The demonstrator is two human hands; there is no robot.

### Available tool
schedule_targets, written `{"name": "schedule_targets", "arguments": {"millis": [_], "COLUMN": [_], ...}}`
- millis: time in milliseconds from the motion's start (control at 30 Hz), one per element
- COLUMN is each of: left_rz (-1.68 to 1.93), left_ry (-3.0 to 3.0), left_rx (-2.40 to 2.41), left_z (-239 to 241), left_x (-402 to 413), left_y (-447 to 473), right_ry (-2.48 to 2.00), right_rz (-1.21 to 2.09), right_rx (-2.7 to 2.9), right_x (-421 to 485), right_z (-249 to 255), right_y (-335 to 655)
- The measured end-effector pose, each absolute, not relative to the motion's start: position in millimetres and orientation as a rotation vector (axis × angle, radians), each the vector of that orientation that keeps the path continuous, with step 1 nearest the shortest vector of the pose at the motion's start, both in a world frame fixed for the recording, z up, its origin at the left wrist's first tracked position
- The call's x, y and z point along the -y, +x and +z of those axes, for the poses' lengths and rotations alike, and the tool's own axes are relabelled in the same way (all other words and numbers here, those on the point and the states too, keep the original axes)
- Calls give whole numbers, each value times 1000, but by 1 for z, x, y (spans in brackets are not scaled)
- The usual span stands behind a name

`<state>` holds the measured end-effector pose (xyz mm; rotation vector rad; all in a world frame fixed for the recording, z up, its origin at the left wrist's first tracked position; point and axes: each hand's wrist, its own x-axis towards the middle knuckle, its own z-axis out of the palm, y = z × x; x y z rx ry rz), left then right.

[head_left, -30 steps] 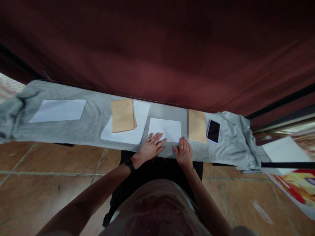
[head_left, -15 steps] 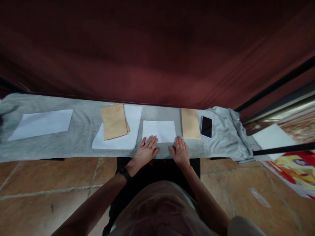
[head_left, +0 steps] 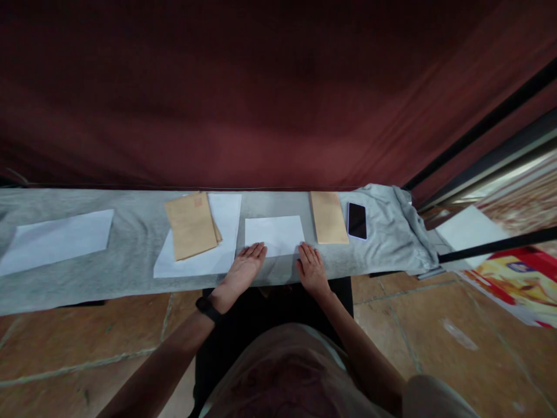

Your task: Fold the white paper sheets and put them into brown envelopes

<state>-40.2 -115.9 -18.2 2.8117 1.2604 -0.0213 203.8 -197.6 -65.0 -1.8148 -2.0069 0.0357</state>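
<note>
A folded-size white sheet of paper (head_left: 274, 232) lies flat in front of me on the grey cloth (head_left: 130, 255). My left hand (head_left: 247, 268) rests palm down at its lower left corner, fingers stretched out. At the lower right corner lies my right hand (head_left: 312, 270), also flat, fingertips by the paper's edge. Neither hand grips anything. To the left, brown envelopes (head_left: 191, 226) sit on top of larger white sheets (head_left: 195, 266). Another brown envelope (head_left: 329, 217) lies just right of the white paper.
A phone (head_left: 357, 220) lies right of the single envelope. Farther left is a white sheet (head_left: 58, 241). A dark red curtain (head_left: 270, 151) hangs behind the table. At the right are a black bar (head_left: 500, 245) and a red and yellow box (head_left: 522, 284).
The view has tilted and shifted slightly, so the things on the table appear a little farther left. My left hand has drawn slightly outward on the paper; both hands stay flat.
</note>
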Motion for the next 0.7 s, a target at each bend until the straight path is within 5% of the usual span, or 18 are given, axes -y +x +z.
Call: {"name": "schedule_targets", "arguments": {"millis": [700], "left_rz": [183], "left_ry": [2676], "left_rx": [-1449], "left_z": [-38], "left_x": [119], "left_y": [-7], "right_ry": [-1735], "right_rz": [220], "right_rx": [2172], "right_x": [142], "right_z": [-47], "right_y": [153]}}
